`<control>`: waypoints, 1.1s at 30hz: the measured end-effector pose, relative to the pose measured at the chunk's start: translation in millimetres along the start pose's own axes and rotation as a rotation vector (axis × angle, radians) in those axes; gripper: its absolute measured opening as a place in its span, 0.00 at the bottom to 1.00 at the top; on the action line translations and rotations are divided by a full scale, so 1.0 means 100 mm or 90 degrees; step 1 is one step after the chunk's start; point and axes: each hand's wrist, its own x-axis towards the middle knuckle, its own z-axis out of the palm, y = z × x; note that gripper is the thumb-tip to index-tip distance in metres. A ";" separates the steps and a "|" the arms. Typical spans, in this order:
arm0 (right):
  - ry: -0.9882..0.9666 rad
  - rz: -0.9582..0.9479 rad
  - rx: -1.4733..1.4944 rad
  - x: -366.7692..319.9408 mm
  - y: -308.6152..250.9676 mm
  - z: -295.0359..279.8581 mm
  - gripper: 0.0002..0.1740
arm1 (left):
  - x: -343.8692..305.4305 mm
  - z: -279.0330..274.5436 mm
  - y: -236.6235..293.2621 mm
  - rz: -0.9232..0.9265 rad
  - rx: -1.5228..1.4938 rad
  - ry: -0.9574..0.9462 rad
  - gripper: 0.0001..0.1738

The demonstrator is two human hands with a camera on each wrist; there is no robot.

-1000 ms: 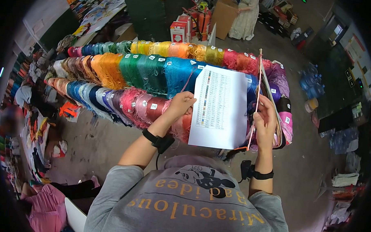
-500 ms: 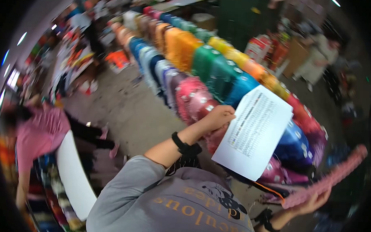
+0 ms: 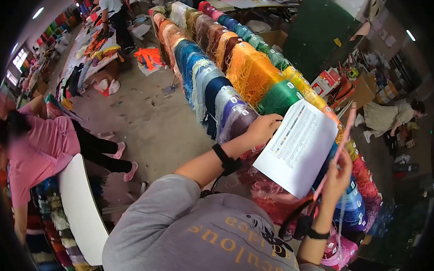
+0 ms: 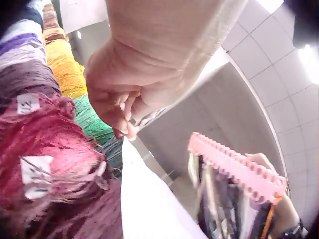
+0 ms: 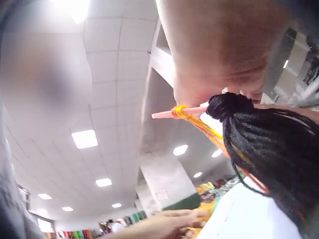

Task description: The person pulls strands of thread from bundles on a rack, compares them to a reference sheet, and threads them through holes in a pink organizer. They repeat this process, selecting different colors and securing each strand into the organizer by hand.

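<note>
My left hand (image 3: 264, 129) pinches the left edge of a white paper sheet (image 3: 300, 152) printed with a table of small rows and colour swatches. In the left wrist view, thumb and fingertips meet at the sheet's corner. My right hand (image 3: 339, 177) grips a pink notched thread holder (image 4: 239, 167), seen nearly edge-on in the head view, just right of the sheet. Strands of several colours hang from its holes. In the right wrist view, a black thread bundle (image 5: 271, 134) and a yellow-orange strand (image 5: 192, 122) are looped on it.
Rows of coloured thread hanks (image 3: 248, 65) with white number tags hang on a long rack before me. At left a person in pink (image 3: 44, 144) leans beside a white board (image 3: 80, 207). A person in a pale dress (image 3: 385, 117) stands at the right.
The view has turned, bringing the rack's far end and the person in pink into fuller sight. The right hand swung the thread holder out to the right, then back beside the sheet.
</note>
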 end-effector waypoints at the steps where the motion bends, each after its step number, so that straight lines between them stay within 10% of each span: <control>1: 0.006 0.052 -0.048 0.06 0.24 0.21 0.17 | -0.06 -0.13 0.08 0.014 0.135 0.035 0.16; 6: -0.025 -0.090 -0.418 0.09 0.75 0.84 0.20 | -0.36 -0.93 -0.17 0.091 0.303 0.221 0.09; 15: -0.001 -0.086 -0.613 0.06 0.54 1.10 0.18 | -0.15 -1.33 -0.58 0.133 0.374 0.093 0.06; 25: -0.014 -0.098 -0.484 0.23 -0.01 1.21 0.15 | -0.15 -1.43 -0.69 0.161 0.329 0.144 0.05; 28: -0.039 -0.076 -0.404 0.22 -0.23 1.42 0.13 | -0.25 -1.52 -0.66 0.078 0.233 0.174 0.05; 30: -0.134 0.054 -0.211 0.18 -0.29 1.58 0.12 | -0.33 -1.53 -0.68 -0.213 -0.124 0.030 0.04; 33: -0.270 0.056 -0.132 0.18 -0.48 1.89 0.09 | -0.40 -1.39 -0.80 -0.193 -0.249 0.031 0.05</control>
